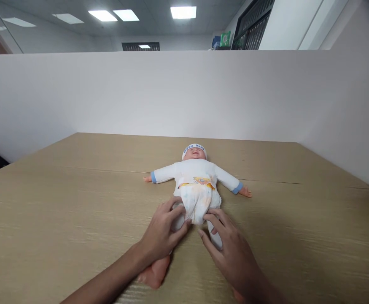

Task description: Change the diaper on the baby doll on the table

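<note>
A baby doll (195, 173) lies on its back on the wooden table (60, 202), arms spread, head pointing away from me. It wears a white top, a white cap and a nappy (198, 202) with a yellow band. My left hand (163, 234) is wrapped round the doll's left-side leg just below the nappy, and that leg's bare foot (154, 274) shows under my wrist. My right hand (228, 249) lies over the other leg, its fingers curled at the nappy's lower edge.
A white partition wall (184, 93) stands along the table's far edge and its right side. Beyond it are an office ceiling with light panels and a dark shelf at the upper right.
</note>
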Action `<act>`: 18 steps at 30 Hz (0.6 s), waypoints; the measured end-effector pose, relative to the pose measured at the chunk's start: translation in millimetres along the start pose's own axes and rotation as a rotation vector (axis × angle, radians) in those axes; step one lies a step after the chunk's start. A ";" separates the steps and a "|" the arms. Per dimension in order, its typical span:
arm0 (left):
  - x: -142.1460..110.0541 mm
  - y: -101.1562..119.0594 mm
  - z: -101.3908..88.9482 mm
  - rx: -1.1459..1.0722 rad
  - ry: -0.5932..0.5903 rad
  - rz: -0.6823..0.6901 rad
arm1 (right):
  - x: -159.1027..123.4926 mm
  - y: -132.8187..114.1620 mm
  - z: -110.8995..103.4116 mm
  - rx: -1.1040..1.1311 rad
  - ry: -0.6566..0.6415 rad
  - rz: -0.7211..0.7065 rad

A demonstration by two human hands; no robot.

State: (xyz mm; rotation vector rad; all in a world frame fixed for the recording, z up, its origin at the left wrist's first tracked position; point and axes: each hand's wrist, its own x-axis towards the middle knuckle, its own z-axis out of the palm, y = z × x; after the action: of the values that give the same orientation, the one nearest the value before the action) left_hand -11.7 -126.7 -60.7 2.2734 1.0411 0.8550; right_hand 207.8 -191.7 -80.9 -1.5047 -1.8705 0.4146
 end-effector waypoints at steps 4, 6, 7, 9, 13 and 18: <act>2.8 -0.4 1.5 -0.016 -0.031 0.013 | -0.5 -1.3 1.2 0.008 0.004 -0.015; 4.8 -1.6 2.7 -0.008 -0.049 -0.006 | 0.7 -1.4 1.8 0.018 -0.004 -0.014; 5.6 -2.7 3.4 -0.012 -0.044 -0.021 | 1.7 -1.1 2.2 0.026 -0.009 0.000; 6.6 -5.8 5.1 -0.059 -0.011 -0.052 | 4.5 0.4 3.4 0.057 0.000 0.067; 8.3 -14.9 8.2 -0.326 0.030 -0.154 | 11.5 6.2 4.0 0.157 0.054 0.242; 10.1 -23.9 10.1 -0.651 0.059 -0.306 | 18.7 14.2 -6.9 0.356 0.119 0.300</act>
State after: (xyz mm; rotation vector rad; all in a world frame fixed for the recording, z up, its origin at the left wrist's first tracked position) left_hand -10.9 -106.4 -79.7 1.5145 0.9280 0.9589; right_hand 221.1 -171.3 -79.1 -1.5252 -1.3936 0.7377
